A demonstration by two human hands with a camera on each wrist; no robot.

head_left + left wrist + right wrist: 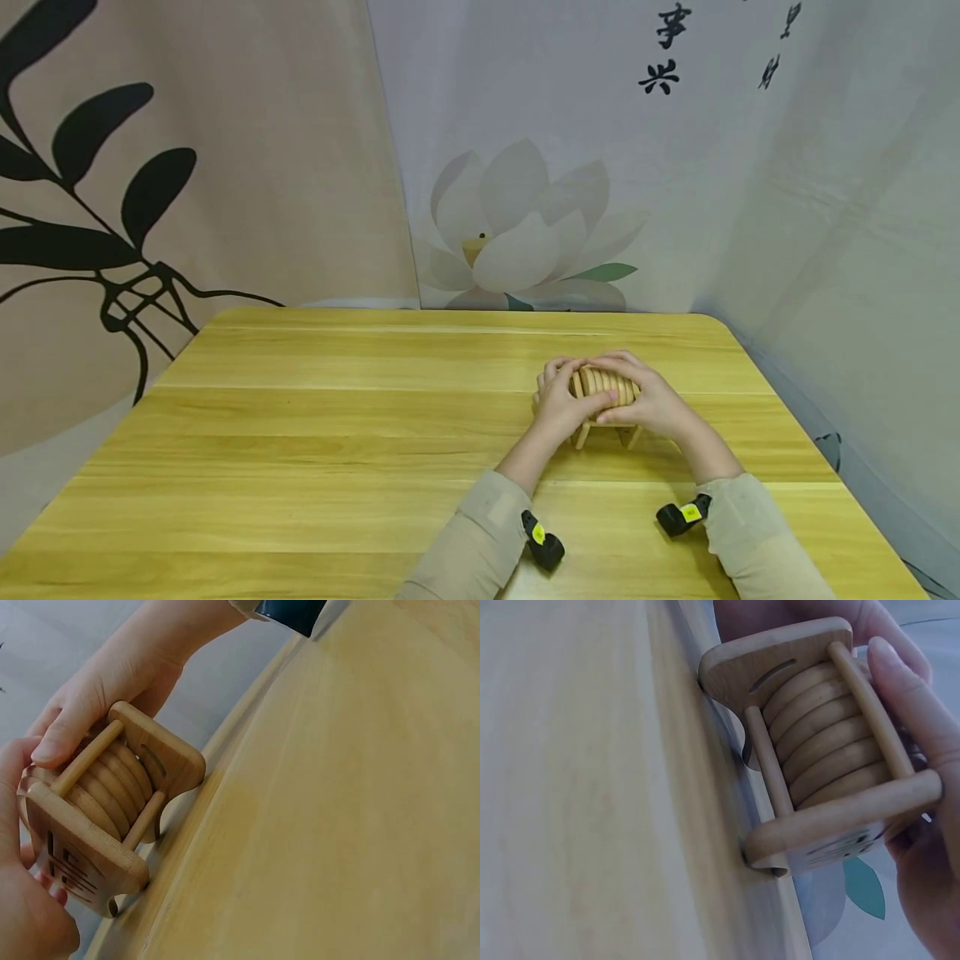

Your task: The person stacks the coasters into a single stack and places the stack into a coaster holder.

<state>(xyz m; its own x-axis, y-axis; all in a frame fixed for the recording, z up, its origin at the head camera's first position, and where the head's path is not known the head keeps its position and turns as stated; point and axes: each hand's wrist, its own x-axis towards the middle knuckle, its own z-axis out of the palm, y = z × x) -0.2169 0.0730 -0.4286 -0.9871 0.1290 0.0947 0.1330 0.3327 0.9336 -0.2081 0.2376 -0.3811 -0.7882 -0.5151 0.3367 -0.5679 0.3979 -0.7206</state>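
Observation:
A stack of round wooden coasters [609,386] stands on edge in a small wooden rack [582,437] on the table, right of centre. The rack has two shaped end panels joined by rods [769,761]; one panel [169,746] has a curved slot, the other dark engraved lines. My left hand [558,410] holds the stack from the left, thumb across its near side. From the right, my right hand [651,406] curls fingers and thumb around the coasters. Both hands meet over the top, and some fingertips are hidden behind the stack.
The wooden table [300,467] extends far to the left of the rack. Behind it hangs a curtain [300,167] printed with leaves and a lotus. Black wrist cameras [543,546] are strapped at both sleeves, just over the tabletop.

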